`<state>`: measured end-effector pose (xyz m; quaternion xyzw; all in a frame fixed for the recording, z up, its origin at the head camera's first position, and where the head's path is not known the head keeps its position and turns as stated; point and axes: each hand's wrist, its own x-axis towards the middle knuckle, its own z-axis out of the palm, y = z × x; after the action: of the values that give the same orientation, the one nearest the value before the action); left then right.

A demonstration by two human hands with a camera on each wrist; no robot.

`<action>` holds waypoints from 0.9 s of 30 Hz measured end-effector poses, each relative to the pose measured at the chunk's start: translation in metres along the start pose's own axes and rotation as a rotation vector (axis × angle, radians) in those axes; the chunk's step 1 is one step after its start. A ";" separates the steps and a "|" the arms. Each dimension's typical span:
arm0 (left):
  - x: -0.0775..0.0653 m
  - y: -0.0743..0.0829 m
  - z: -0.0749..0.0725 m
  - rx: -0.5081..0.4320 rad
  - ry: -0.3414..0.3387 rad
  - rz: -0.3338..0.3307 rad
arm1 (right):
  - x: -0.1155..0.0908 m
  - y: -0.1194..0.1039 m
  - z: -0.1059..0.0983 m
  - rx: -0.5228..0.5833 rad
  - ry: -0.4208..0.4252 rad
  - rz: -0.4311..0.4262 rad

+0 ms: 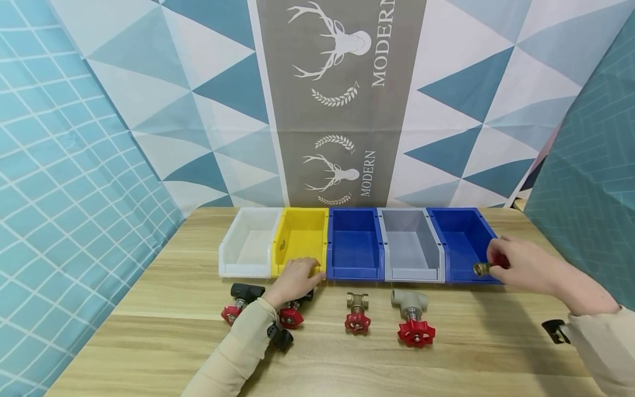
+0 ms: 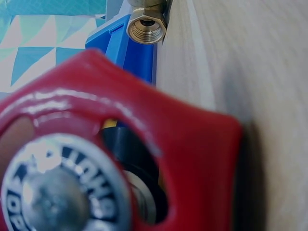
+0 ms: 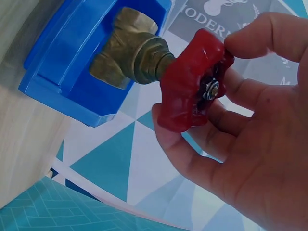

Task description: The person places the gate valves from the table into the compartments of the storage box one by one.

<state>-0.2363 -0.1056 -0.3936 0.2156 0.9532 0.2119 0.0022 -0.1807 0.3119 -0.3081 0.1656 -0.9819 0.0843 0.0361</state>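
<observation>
My right hand [image 1: 526, 264] pinches the red handwheel [image 3: 195, 84] of a brass gate valve [image 3: 130, 53] between thumb and fingers. The brass end of this valve points left, over the front of the rightmost blue bin [image 1: 463, 237]. My left hand [image 1: 294, 281] rests at the front lip of the yellow bin [image 1: 301, 242], its fingertips partly hidden. Below that hand lies a black valve with a red handwheel [image 1: 290, 318], partly covered by the hand and wrist. In the left wrist view this red handwheel [image 2: 192, 144] looms close.
White [image 1: 248, 270], middle blue [image 1: 354, 253] and grey bins [image 1: 414, 253] share the row. On the wooden table [image 1: 163, 331] in front lie another black valve [image 1: 245, 292], a small brass valve [image 1: 357, 314] and a grey valve [image 1: 413, 314], all with red handwheels. Patterned cloth [image 1: 342, 110] hangs behind.
</observation>
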 end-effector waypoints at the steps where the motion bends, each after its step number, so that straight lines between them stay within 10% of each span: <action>1: 0.000 0.000 0.000 0.001 0.001 0.000 | 0.001 0.000 0.000 0.002 -0.002 0.002; 27: -0.001 0.000 0.001 0.006 0.000 0.001 | 0.030 0.016 0.016 0.028 0.016 0.031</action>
<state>-0.2356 -0.1061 -0.3945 0.2160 0.9538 0.2090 0.0013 -0.2151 0.3140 -0.3231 0.1504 -0.9827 0.0998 0.0401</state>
